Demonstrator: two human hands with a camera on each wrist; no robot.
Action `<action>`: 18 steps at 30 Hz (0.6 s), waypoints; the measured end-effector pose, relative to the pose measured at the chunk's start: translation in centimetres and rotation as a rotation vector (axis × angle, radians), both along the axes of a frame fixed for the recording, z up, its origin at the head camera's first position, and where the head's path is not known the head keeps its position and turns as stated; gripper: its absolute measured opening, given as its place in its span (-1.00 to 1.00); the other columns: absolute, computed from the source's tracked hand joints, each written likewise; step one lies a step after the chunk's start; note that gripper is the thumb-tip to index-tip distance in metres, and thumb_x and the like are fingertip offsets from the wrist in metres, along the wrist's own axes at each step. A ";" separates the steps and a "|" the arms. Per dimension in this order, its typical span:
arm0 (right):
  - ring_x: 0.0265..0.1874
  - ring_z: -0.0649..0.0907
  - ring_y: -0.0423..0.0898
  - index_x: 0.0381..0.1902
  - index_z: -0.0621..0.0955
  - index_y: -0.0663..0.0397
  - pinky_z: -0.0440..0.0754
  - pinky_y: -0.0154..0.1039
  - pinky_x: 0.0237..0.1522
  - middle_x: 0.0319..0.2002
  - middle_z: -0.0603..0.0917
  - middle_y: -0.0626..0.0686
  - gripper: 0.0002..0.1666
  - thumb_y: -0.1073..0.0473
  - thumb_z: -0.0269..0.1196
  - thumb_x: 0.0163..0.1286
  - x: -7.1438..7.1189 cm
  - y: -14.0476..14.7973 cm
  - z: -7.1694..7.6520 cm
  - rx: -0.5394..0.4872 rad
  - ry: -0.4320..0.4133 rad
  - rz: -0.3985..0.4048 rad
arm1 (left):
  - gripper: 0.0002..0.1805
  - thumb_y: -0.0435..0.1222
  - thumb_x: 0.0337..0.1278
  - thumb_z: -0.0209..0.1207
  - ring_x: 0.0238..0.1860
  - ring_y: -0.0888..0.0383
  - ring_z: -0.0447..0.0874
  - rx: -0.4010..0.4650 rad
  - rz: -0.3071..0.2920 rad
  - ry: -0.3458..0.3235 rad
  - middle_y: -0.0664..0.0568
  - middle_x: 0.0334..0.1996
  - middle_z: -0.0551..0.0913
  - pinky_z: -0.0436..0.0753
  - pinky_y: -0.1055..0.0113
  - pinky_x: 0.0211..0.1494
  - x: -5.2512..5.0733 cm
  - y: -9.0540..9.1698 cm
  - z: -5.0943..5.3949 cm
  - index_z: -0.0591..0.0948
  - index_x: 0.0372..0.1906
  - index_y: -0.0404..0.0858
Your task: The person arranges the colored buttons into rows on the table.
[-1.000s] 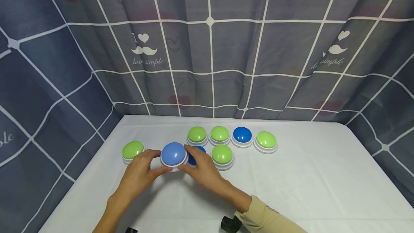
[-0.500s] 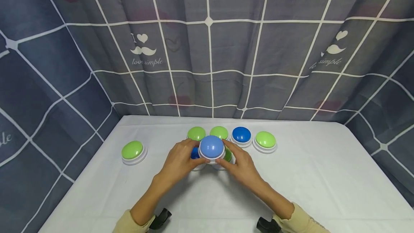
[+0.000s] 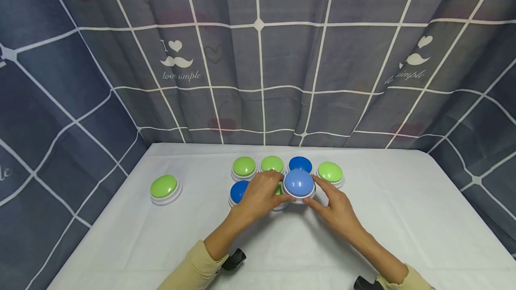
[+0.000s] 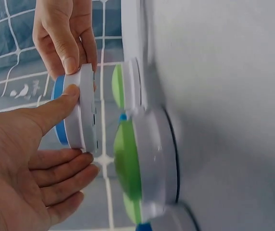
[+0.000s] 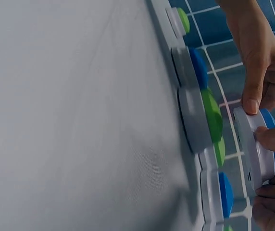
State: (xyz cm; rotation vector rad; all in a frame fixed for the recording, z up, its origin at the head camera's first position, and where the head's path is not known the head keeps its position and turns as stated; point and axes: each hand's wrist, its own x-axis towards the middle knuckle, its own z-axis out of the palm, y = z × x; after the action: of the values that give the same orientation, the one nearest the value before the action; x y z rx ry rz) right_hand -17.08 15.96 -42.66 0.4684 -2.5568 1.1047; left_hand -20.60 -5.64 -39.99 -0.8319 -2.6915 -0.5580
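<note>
Both hands hold one blue push button (image 3: 298, 183) with a white round base, lifted above the table. My left hand (image 3: 260, 194) grips its left side with thumb and fingers, and my right hand (image 3: 335, 205) grips its right side. In the left wrist view the button (image 4: 74, 110) is clear of the table, its underside facing the tabletop. Partly behind the left hand sit a blue button (image 3: 238, 190) and a green button (image 3: 278, 189). Behind them stand two green buttons (image 3: 244, 166), another blue button (image 3: 300, 164) and a green one (image 3: 330, 172) at the row's right end.
A lone green button (image 3: 164, 187) stands at the left of the white table (image 3: 387, 200). A dark grey curtain (image 3: 290, 57) with white grid lines closes off the back and sides. Black wrist straps (image 3: 234, 259) show below the hands.
Both hands have carried the blue button to the right, from left of the front blue button, past the front green one, to a spot before the back blue button.
</note>
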 end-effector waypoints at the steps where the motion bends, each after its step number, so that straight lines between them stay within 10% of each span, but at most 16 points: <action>1: 0.25 0.49 0.27 0.31 0.48 0.26 0.43 0.26 0.19 0.23 0.54 0.30 -0.25 0.15 0.48 0.20 0.0 0.3 -0.1 0.002 0.001 -0.005 | -0.41 0.08 -0.14 0.50 -0.19 0.09 0.65 -0.014 -0.007 0.014 -0.02 -0.26 0.70 0.61 0.21 -0.08 -0.1 0.4 -0.1 0.69 -0.12 -0.29; 18: 0.21 0.50 0.32 0.30 0.46 0.35 0.44 0.27 0.17 0.20 0.55 0.35 -0.24 0.15 0.46 0.21 -0.2 2.3 -2.1 0.049 -0.080 -0.024 | -0.37 0.11 -0.12 0.47 -0.11 0.11 0.67 -0.175 -0.050 0.065 0.02 -0.22 0.72 0.52 0.23 0.16 -1.1 2.9 -2.3 0.69 -0.06 -0.27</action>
State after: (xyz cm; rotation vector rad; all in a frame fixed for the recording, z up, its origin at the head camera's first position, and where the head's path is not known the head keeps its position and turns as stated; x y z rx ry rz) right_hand -17.31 18.29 -44.79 0.4119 -2.6575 1.0751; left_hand -21.71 -2.79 -42.28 -0.9476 -2.6953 -0.3032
